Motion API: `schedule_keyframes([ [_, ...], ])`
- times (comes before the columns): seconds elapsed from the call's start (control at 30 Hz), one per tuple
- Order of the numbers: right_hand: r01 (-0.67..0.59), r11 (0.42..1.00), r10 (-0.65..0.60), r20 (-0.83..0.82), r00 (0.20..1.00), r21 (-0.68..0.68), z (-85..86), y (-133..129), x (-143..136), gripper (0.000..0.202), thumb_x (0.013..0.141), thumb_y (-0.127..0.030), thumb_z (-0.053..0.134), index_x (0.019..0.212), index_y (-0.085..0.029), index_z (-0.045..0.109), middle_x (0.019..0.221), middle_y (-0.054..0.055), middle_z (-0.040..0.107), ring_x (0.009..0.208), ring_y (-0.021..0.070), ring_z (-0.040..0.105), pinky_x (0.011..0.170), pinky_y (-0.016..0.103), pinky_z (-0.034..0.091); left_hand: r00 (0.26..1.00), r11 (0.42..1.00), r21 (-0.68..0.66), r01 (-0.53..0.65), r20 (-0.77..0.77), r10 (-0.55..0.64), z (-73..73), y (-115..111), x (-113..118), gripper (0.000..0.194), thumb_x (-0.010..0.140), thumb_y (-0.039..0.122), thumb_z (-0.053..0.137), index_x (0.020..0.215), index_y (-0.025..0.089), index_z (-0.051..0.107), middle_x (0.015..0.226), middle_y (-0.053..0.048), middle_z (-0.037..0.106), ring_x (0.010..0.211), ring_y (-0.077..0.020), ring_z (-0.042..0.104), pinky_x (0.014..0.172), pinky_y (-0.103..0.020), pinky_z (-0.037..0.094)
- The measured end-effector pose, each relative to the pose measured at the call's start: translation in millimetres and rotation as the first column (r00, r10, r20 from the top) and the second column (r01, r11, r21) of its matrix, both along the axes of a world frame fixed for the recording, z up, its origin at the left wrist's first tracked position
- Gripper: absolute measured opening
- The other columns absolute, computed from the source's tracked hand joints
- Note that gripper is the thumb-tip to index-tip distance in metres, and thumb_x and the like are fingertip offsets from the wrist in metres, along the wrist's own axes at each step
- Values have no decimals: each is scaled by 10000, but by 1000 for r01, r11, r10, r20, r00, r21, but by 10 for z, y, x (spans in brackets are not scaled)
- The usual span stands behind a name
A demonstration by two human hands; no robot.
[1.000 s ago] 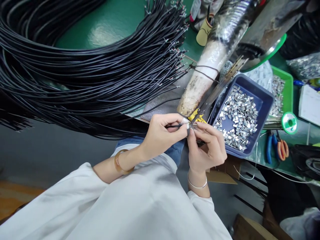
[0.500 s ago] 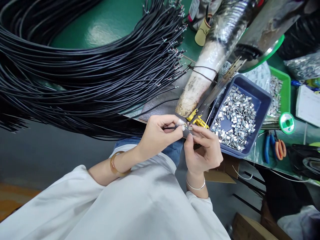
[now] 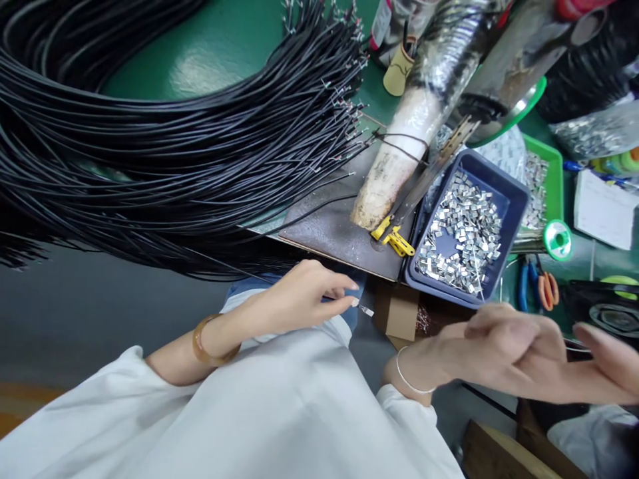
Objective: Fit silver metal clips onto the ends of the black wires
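The black wire (image 3: pixel 344 301) lies just left of the frame's centre, its end carrying a small metal clip (image 3: pixel 366 311) and pinched in the fingertips of the left hand (image 3: pixel 299 296). That clip looks fitted; the large wire bundle (image 3: pixel 174 133) upper left still waits. The right hand (image 3: pixel 504 346), lower right, is blurred and spread, seemingly empty, below the blue tray (image 3: pixel 519 199) of clips.

1. This is a cable-assembly workshop: a huge bundle of black wires (image 3: pixel 174 133) sweeps over the green bench (image 3: pixel 224 46) from nine to twelve o'clock.
2. At three o'clock sits a blue tray (image 3: pixel 516 199) heaped with metal terminals (image 3: pixel 462 233).
3. Just beyond it, a solder spool (image 3: pixel 558 239) and pliers (image 3: pixel 536 289) lie ready.
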State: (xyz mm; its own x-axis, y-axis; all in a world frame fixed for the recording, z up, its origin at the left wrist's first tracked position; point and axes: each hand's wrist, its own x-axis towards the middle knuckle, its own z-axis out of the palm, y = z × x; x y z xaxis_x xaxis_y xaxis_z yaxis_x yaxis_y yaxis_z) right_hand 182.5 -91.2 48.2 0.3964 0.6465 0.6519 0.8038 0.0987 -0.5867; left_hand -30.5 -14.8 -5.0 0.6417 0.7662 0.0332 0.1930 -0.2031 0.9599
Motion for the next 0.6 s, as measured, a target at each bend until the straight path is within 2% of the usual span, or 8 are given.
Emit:
schedule_keyframes([
  [0.07, 93, 977, -80, -76, 994, 192, -25, 93, 28, 203, 903, -223, 618, 1071, -336, 633, 962, -23, 612, 474, 99, 587, 416, 311, 460, 981, 980, 65, -190, 50, 187, -15, 35, -73, 134, 855, 224, 696, 941, 171, 784, 802, -44, 778, 657, -133, 687, 638, -221, 524],
  [0.1, 73, 996, -66, -109, 992, 60, -69, 151, 65, 119, 889, -253, 655, 1005, -270, 636, 781, -33, 611, 503, 131, 630, 448, 298, 482, 945, 937, 132, -325, 85, 316, -26, 79, -109, 136, 865, 220, 693, 956, 175, 782, 862, -59, 787, 717, -151, 703, 680, -243, 542],
  [0.17, 91, 980, -110, -102, 989, -175, -184, 266, 197, 127, 866, -319, 689, 892, -214, 622, 710, -22, 639, 595, 168, 688, 564, 307, 552, 812, 752, 312, -581, 157, 562, -59, 206, -170, 132, 862, 185, 692, 957, 197, 782, 955, -71, 782, 842, -189, 695, 800, -314, 545],
  [0.2, 97, 968, -113, -60, 992, -234, -241, 320, 286, 158, 847, -340, 704, 850, -209, 615, 706, -22, 642, 599, 165, 684, 587, 307, 551, 776, 672, 410, -616, 171, 607, -81, 279, -190, 147, 863, 179, 686, 968, 211, 784, 996, -78, 777, 915, -216, 682, 882, -367, 525],
  [0.23, 100, 958, -107, -10, 994, -270, -292, 372, 381, 157, 845, -342, 697, 829, -211, 612, 698, -22, 641, 612, 161, 672, 603, 306, 540, 773, 639, 479, -602, 149, 616, -105, 349, -200, 166, 874, 183, 669, 986, 225, 784, 1011, -80, 771, 957, -235, 665, 933, -412, 499],
  [0.3, 104, 951, -72, 119, 990, -292, -359, 476, 550, 112, 836, -297, 678, 789, -216, 616, 719, -17, 650, 668, 156, 652, 646, 303, 526, 818, 664, 548, -509, 69, 571, -148, 453, -190, 200, 907, 191, 619, 1005, 229, 789, 923, -73, 758, 934, -243, 635, 911, -438, 481],
  [0.43, -62, 908, 151, 187, 971, -414, -371, 664, 692, 89, 816, -231, 639, 736, -219, 603, 872, 11, 695, 741, 147, 634, 657, 287, 508, 891, 722, 578, -380, 18, 454, -174, 461, -98, 224, 935, 205, 579, 963, 185, 800, 800, -65, 717, 848, -222, 569, 842, -416, 454],
  [0.6, 50, 890, 135, 366, 921, -453, -365, 790, 666, 105, 820, -213, 600, 722, -219, 563, 772, -14, 619, 636, 120, 521, 680, 297, 446, 921, 726, 615, -309, 3, 390, -134, 327, -41, 205, 934, 209, 596, 928, 192, 800, 782, -68, 728, 959, -264, 554, 877, -446, 393],
])
